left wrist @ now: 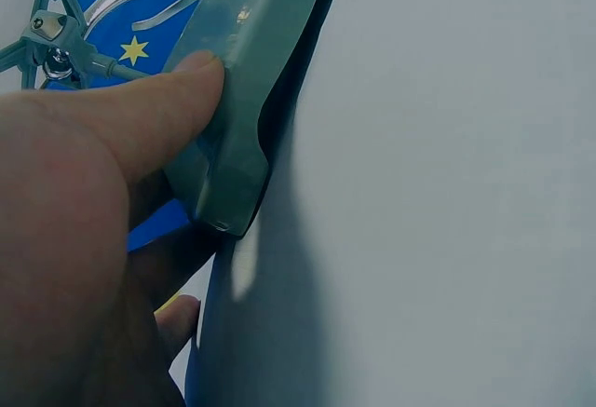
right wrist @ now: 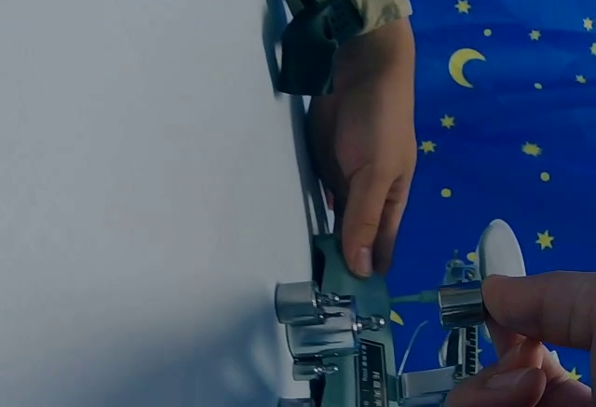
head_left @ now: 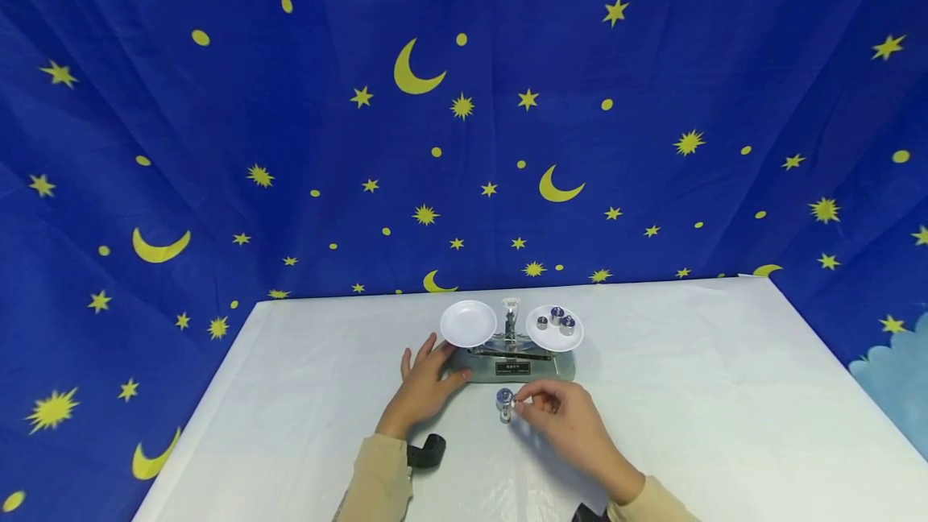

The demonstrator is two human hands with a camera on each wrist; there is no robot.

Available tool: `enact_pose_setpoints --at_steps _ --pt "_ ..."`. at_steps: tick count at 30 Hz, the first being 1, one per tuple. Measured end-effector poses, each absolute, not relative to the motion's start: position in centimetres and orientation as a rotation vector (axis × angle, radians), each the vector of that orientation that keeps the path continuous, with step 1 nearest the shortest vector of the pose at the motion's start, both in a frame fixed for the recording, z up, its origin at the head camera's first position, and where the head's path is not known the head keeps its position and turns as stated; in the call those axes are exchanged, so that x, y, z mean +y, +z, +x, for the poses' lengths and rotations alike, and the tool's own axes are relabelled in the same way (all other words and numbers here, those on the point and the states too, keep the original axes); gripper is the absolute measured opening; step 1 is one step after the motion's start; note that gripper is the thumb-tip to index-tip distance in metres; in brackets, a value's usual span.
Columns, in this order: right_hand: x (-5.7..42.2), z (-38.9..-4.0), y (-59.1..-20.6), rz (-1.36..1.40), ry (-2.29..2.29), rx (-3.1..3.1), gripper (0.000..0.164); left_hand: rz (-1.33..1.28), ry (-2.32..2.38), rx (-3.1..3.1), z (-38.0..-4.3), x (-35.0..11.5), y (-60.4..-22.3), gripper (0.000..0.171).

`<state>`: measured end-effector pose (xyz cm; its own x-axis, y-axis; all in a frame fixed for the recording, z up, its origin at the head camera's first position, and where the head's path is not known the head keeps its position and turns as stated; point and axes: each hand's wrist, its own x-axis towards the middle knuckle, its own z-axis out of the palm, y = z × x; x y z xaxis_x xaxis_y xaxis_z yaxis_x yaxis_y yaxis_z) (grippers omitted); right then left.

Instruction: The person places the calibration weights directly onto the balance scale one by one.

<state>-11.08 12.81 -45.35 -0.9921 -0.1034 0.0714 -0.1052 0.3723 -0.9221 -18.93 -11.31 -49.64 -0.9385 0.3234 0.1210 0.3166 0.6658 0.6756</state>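
Note:
A balance scale [head_left: 515, 367] with a grey-green base and two white pans stands near the back of the table. My left hand [head_left: 424, 389] holds the left end of its base, thumb [left wrist: 186, 100] on the front and fingers behind. The left pan [head_left: 468, 324] is bare; on the right pan [head_left: 554, 343] sit three metal weights [head_left: 568, 325]. In front of the base, my right hand [head_left: 569, 425] pinches a shiny cylindrical weight [right wrist: 461, 305] between thumb and fingertips. Several other knobbed metal weights [right wrist: 321, 337] stand close below it on the table.
White sheeting covers the table [head_left: 689, 393]. Behind it hangs a blue curtain [head_left: 493, 135] with yellow stars and moons. A black wrist mount [head_left: 426, 452] juts out beside the left sleeve.

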Motion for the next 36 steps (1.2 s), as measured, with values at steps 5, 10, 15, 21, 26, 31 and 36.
enact_pose_setpoints --at_steps 5,10,15,21,26,31,36 --pt "13.0 -11.2 -44.7 0.18 1.73 -2.599 0.008 0.553 1.165 2.858 -18.9 -11.3 -49.6 0.063" --pt "13.2 -11.4 -44.2 0.161 1.727 -2.584 0.008 0.531 1.159 2.854 -19.0 -11.3 -49.7 0.063" --pt "13.4 -11.7 -44.1 0.151 1.712 -2.565 0.009 0.516 1.16 2.845 -19.0 -11.3 -49.7 0.063" --pt "13.9 -11.9 -43.6 0.112 1.677 -2.555 0.009 0.526 1.159 2.846 -19.0 -11.3 -49.8 0.064" --pt "14.3 -12.1 -43.1 0.07 1.669 -2.541 0.007 0.527 1.163 2.84 -19.0 -11.3 -49.8 0.064" --pt "14.6 -12.3 -42.7 0.073 1.643 -2.523 0.005 0.529 1.164 2.844 -18.9 -11.3 -49.7 0.064" --pt "15.0 -12.6 -42.7 0.063 1.635 -2.509 0.007 0.53 1.155 2.845 -19.0 -11.3 -49.6 0.064"
